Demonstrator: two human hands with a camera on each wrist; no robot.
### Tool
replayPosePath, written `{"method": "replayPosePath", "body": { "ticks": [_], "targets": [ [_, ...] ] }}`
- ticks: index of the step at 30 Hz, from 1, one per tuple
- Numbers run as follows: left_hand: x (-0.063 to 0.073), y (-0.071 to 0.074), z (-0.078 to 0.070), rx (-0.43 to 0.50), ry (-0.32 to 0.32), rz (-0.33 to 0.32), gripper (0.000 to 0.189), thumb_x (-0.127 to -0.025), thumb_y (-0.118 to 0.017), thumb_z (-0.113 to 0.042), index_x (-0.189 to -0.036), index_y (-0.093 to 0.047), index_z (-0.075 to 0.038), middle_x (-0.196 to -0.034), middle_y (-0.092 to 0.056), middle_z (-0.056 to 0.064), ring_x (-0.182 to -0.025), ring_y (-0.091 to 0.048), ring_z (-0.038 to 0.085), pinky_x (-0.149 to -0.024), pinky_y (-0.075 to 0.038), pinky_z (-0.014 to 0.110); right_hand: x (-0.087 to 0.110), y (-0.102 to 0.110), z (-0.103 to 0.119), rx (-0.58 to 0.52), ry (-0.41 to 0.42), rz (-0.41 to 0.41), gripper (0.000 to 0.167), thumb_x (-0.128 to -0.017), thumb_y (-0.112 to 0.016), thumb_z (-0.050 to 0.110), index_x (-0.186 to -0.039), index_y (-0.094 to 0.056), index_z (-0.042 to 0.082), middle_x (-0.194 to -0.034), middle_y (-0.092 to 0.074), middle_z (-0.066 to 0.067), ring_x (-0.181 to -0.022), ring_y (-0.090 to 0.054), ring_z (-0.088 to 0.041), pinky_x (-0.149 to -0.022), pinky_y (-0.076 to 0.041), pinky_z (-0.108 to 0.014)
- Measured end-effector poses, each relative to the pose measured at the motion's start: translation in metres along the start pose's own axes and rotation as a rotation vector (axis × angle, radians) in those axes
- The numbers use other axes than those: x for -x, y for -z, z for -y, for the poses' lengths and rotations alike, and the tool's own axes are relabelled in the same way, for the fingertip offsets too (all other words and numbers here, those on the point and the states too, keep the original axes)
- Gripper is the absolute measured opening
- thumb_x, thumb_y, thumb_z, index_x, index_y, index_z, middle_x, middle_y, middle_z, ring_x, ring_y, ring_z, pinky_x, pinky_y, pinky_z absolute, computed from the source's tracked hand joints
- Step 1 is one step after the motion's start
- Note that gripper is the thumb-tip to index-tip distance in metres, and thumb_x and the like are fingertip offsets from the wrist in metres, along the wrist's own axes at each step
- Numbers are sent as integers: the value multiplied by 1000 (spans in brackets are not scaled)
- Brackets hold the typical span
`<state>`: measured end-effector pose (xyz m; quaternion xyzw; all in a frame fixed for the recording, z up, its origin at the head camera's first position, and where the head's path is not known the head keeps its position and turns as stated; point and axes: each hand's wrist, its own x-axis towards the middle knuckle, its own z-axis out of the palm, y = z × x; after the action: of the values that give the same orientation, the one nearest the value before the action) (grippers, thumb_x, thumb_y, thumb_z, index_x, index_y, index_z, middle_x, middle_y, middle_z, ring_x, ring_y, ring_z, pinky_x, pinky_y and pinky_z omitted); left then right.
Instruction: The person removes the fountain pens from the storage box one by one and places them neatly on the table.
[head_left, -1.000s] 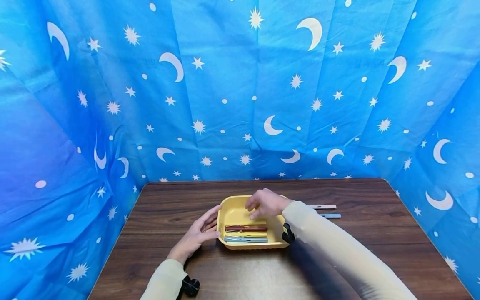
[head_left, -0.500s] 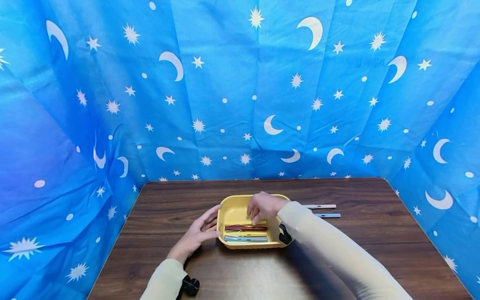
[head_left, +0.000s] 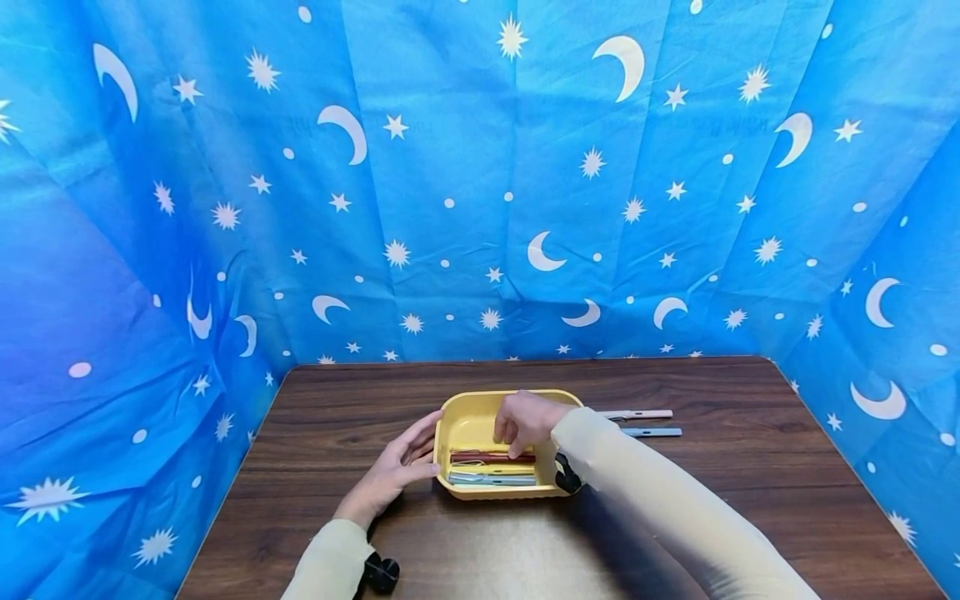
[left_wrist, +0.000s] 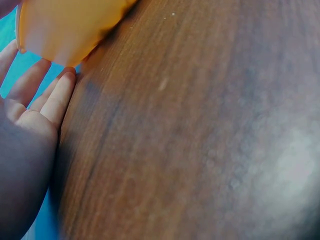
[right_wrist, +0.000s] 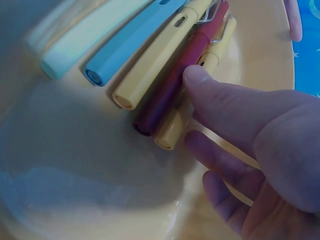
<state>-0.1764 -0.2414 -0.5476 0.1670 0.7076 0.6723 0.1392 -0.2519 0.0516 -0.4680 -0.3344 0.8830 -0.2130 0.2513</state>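
A yellow plastic tray (head_left: 517,492) stands on the table with several capped pens lying side by side in it. My left hand (head_left: 390,471) rests against its left side, fingers fairly straight. In the right wrist view the row runs from a light green pen (right_wrist: 90,40) through a blue pen (right_wrist: 132,42), a yellow pen (right_wrist: 155,65) and a dark red pen (right_wrist: 167,92) to another yellow pen (right_wrist: 172,127). My right hand (head_left: 527,418) is inside the tray, thumb over that last yellow pen beside the dark red one. The index finger is largely hidden, so I cannot tell whether it pinches.
To the right of the tray, a pale pink pen (head_left: 648,413) and a light blue pen (head_left: 660,432) lie on the dark wood table (head_left: 345,392), partly behind my right sleeve. A blue curtain (head_left: 480,167) with moons and stars encloses the back and sides.
My right hand has lowered and come nearer the front of the tray, its thumb now at the dark red and yellow pens. The left hand and tray have stayed in place.
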Motion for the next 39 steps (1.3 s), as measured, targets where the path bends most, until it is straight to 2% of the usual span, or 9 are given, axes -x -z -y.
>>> {"method": "replayPosePath", "body": {
  "ticks": [5,12,17,25,30,33,39],
  "targets": [
    [0,0,0,12,2,4,82,-97,-72,-2,-166,-32,-20,-170,-32,15,-156,-31,37,-115,-42,20,0,-1,2,30,-16,-4,25,-85,-87,8,-108,-83,14,-98,-80,2,-90,-73,-8,-80,-62,-23],
    [0,0,0,16,5,-2,82,-96,-73,-3,-166,-33,-22,-170,-33,13,-156,-32,36,-113,-43,19,1,-2,2,66,-25,16,26,-85,-88,10,-111,-83,12,-102,-80,1,-93,-74,-9,-83,-62,-25],
    [0,-1,-1,13,5,-2,82,-96,-74,-5,-166,-33,-22,-170,-34,12,-156,-33,35,-114,-43,19,1,-2,1,87,-22,26,22,-86,-88,11,-107,-84,15,-101,-79,4,-93,-73,-7,-84,-61,-24],
    [1,-2,-3,12,16,-6,82,-96,-73,-5,-166,-33,-23,-170,-33,11,-156,-32,33,-114,-42,19,3,-1,-4,105,40,13,18,-87,-86,9,-104,-84,12,-101,-80,1,-94,-73,-8,-84,-60,-22],
    [1,-2,-3,15,24,-3,82,-97,-73,-5,-166,-33,-22,-170,-33,12,-156,-33,35,-113,-43,19,7,0,-8,91,65,-7,15,-90,-83,7,-104,-84,11,-102,-80,1,-95,-73,-8,-86,-61,-25],
    [1,-2,-2,17,27,-2,82,-97,-73,-5,-166,-33,-22,-170,-33,12,-155,-33,36,-112,-44,19,8,1,-12,95,84,-27,11,-91,-81,7,-101,-83,11,-99,-80,1,-92,-72,-7,-85,-60,-25],
    [1,-1,-2,16,19,2,82,-97,-72,-4,-166,-32,-22,-170,-32,13,-156,-32,36,-112,-44,19,10,3,-18,83,115,-67,7,-92,-76,5,-92,-80,11,-83,-73,7,-75,-62,-4,-73,-57,-22]
  ]
}}
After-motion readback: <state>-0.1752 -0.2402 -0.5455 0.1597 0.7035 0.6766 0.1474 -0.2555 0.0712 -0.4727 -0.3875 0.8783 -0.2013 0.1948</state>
